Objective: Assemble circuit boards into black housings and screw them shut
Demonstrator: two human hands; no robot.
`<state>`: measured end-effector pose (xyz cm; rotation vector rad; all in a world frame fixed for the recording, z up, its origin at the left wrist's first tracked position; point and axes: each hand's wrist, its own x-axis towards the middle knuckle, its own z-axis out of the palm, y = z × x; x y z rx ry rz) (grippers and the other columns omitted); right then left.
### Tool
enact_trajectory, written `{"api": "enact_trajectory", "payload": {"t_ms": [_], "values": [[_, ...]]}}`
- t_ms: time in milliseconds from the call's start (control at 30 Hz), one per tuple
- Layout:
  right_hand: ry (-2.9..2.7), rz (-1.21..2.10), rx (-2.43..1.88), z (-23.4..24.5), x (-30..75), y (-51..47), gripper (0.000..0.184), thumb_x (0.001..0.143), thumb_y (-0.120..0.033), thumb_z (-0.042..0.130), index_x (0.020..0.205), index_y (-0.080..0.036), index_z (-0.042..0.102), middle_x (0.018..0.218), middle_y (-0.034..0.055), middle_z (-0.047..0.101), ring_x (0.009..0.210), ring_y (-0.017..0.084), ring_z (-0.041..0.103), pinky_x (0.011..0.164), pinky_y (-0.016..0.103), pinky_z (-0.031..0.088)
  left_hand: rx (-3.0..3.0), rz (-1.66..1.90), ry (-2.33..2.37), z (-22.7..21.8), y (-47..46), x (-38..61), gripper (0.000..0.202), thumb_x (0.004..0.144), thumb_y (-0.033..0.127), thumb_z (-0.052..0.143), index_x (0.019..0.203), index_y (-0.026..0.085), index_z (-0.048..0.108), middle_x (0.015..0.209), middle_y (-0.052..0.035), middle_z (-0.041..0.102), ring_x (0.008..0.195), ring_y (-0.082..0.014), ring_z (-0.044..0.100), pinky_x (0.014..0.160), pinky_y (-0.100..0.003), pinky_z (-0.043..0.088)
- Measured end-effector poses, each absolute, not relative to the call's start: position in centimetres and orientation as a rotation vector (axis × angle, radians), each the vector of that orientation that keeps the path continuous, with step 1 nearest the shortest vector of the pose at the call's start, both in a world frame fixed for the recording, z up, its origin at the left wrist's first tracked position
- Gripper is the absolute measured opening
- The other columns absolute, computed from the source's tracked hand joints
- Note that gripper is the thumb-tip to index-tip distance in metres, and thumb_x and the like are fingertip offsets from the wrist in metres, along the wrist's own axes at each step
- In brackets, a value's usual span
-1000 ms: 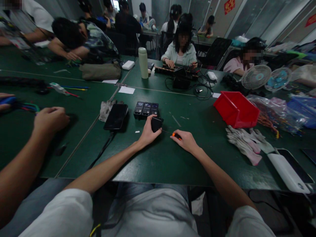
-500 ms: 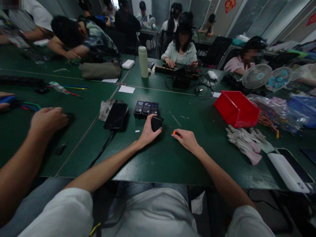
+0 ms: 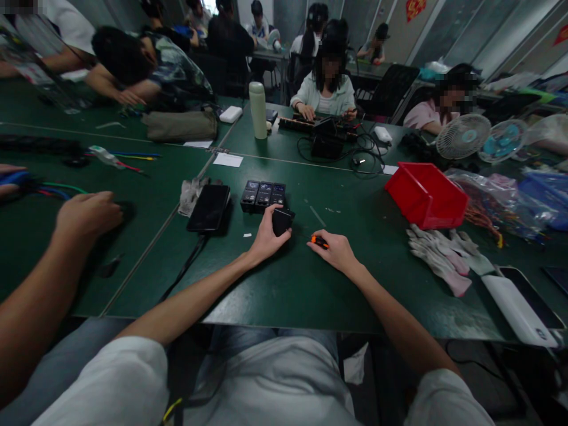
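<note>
On the dark green tabletop [image 3: 284, 290], a flat white oblong device [image 3: 518, 310] is lying by the near edge, far to the right of a row of three black box-shaped units [image 3: 263, 197]. Nearer than that row and to its right, the right hand [image 3: 333, 248] is gripping a slim tool with an orange-and-black handle [image 3: 320, 241], its fingers closing around it; the tool's tip is too faint to tell whether it is touching anything. Just in front of the row's right end, the left hand [image 3: 267, 235] is pinching a small black rectangular box [image 3: 282, 223] between thumb and fingers; whether the box is touching the row, I cannot tell. Well right of the row and nearer, grey-and-pink cloth gloves [image 3: 437, 254] are lying loosely heaped. Just left of the row, a black flat-screened rectangular device [image 3: 208, 208] is lying beside a crumpled pale grey glove [image 3: 189, 197]. Level with the row, well to its right, an open red plastic bin [image 3: 410, 198] is standing. Beyond the row, to its left, a white paper card [image 3: 228, 160] is lying flat; farther back, a pale green cylindrical bottle [image 3: 258, 112] is standing upright.
</note>
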<state>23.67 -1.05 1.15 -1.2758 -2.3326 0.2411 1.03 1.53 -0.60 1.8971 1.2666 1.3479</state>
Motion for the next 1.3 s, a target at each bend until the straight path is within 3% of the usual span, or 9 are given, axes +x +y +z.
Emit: {"api": "enact_trajectory", "payload": {"t_ms": [1300], "values": [[-2.336,0.292,-1.29,1.47,23.65,-1.16,0.028,0.09,-0.045,0.053,0.096,-0.018,0.059,0.082,0.0051,0.068,0.069,0.016,0.063,0.063,0.024,0.044,1.904,1.333,1.251,-0.37,1.51,1.01,0.06,0.073,0.021,0.064,0.126,0.023,0.036,0.111,-0.0056,0.051,0.096,-0.0185,0.054,0.09,-0.037,0.045]]}}
